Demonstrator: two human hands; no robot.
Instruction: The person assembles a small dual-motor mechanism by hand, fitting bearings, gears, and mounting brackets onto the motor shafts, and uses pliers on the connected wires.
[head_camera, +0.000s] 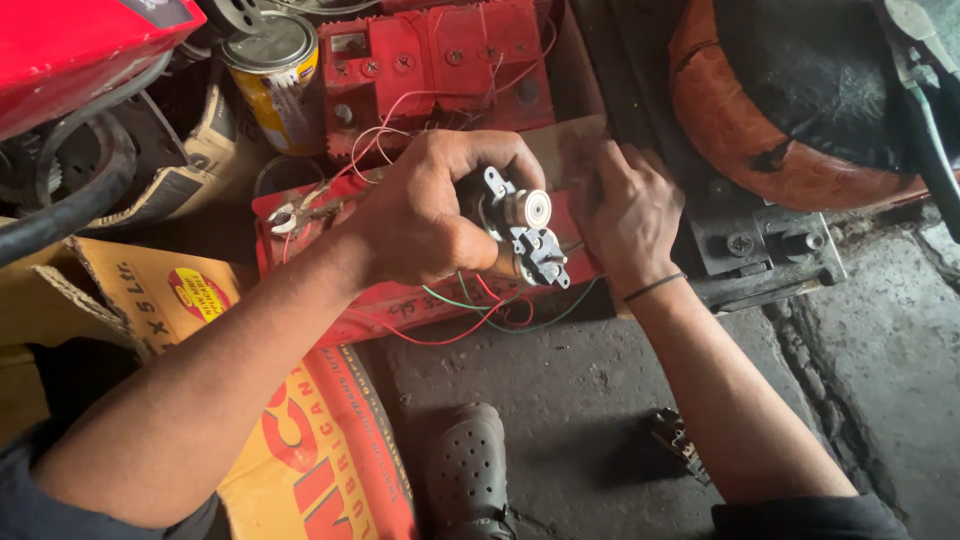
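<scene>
I am crouching over a dirty grey concrete floor (600, 400). My left hand (425, 215) is gripping a small metal switch (520, 225) at frame centre; my right hand (625, 215) is resting flat beside it, holding nothing. A yellow-and-red cardboard box (300, 450) is lying lower left, a yellow tin (280, 80) standing upper left.

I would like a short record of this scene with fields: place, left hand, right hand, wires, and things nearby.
place: grimy concrete floor of a workshop
left hand: left hand grips a small grey metal switch-like part with a round shaft end
right hand: right hand rests on a flat brown board, a thin black band at the wrist
wires: thin red and green wires hang below the part
things nearby: red battery case, yellow-labelled metal tin, yellow cardboard box, grey perforated clog
</scene>
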